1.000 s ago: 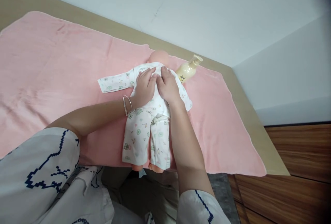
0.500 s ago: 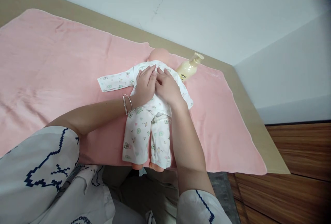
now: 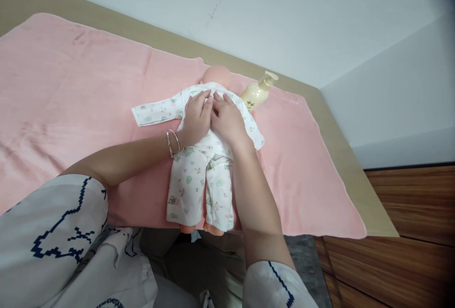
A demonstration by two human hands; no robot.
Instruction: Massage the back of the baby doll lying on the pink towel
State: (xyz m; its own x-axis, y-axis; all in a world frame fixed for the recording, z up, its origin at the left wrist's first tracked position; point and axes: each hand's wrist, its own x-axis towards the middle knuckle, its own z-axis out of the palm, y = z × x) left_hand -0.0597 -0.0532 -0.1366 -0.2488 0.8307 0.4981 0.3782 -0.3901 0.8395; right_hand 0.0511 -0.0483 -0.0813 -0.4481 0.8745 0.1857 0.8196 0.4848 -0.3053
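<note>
A baby doll (image 3: 216,76) in a white printed top (image 3: 162,110) and matching trousers (image 3: 187,182) lies stretched out, its feet at the near table edge. Both of my hands rest side by side on the upper part of its torso. My left hand (image 3: 196,117) lies with fingers extended on the cloth, a silver bracelet (image 3: 172,143) on its wrist. Close against it, my right hand (image 3: 227,117) presses down with its fingers slightly bent. Neither hand grasps anything. The doll's face does not show, and the middle of the top is hidden under my hands.
A pale yellow pump bottle (image 3: 256,94) lies tilted beside the doll's shoulder. Under everything spreads a pink blanket (image 3: 81,85) on a beige table (image 3: 373,218). A white wall (image 3: 284,19) runs along the back, and wood-grain panels (image 3: 408,203) stand at the right.
Both hands stay on the doll's torso with barely any shift of the fingers. The whole view has slid very slightly.
</note>
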